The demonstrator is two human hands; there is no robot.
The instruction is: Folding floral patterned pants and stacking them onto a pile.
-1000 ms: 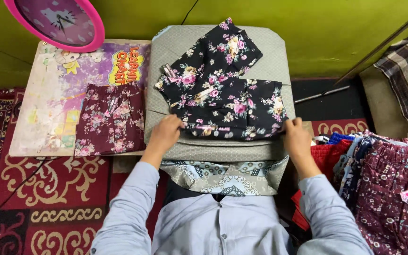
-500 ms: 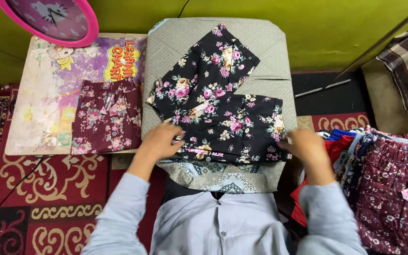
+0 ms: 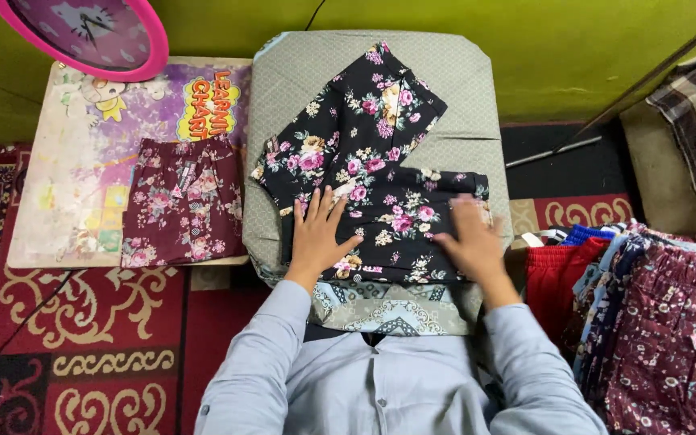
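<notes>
While a grey padded board (image 3: pixel 461 97) carries the black floral garment (image 3: pixel 368 173) spread across its middle, the left hand (image 3: pixel 320 234) presses flat on the cloth's near-left part, fingers spread apart, and the blurred right hand (image 3: pixel 469 242) lies flat beside it, fingers together.

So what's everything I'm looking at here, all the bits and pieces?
black floral garment: one, black with pink flowers, part folded on the grey board
padded board: one, grey, centre
maroon floral garment: one, folded, on the chart at left
picture chart: one, purple and pale, left on the rug
clock: one, pink rim, top left
clothes pile: one heap, red, blue, maroon, right
rug: one, red patterned, floor
left hand: flat on the black garment
right hand: flat on it, blurred
</notes>
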